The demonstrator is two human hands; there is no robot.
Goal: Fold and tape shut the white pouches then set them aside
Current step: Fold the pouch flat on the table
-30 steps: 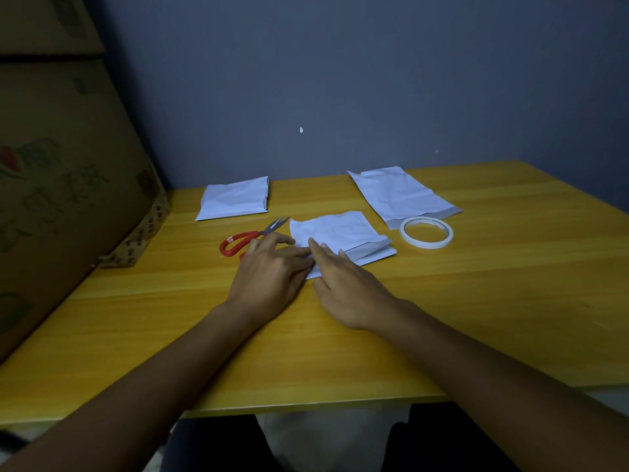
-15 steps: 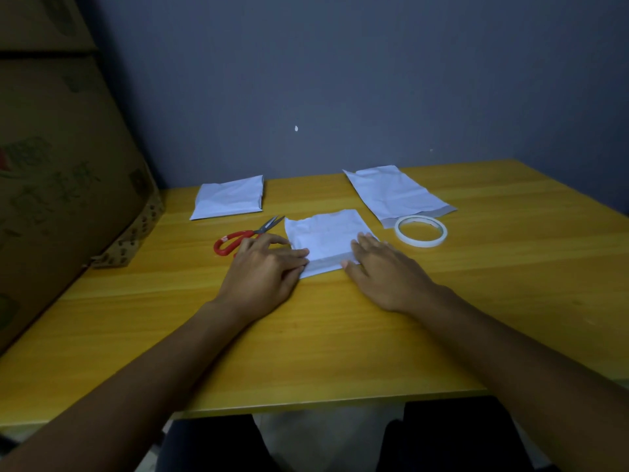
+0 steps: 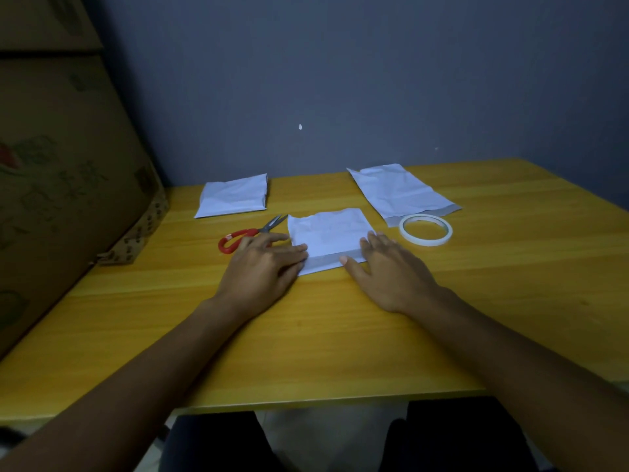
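Three white pouches lie on the yellow table point(image 3: 510, 284); the folded pouch point(image 3: 326, 238) sits crosswise between flat hands, left hand point(image 3: 263, 269) pressing its left end, right hand point(image 3: 388, 267) its right, nearer the tape roll point(image 3: 426, 229); no containers visible

At the centre of the frame a folded white pouch point(image 3: 328, 238) lies on the yellow table point(image 3: 340, 335). The left hand point(image 3: 263, 267) presses flat on its lower left corner, the right hand point(image 3: 391, 270) on its lower right edge. Red-handled scissors point(image 3: 250, 231) lie just left of it, a tape roll point(image 3: 426, 229) to its right. A folded pouch point(image 3: 235, 195) sits upper left, an unfolded pouch point(image 3: 401, 194) upper right. Cardboard boxes point(image 3: 61, 185) fill the left edge.
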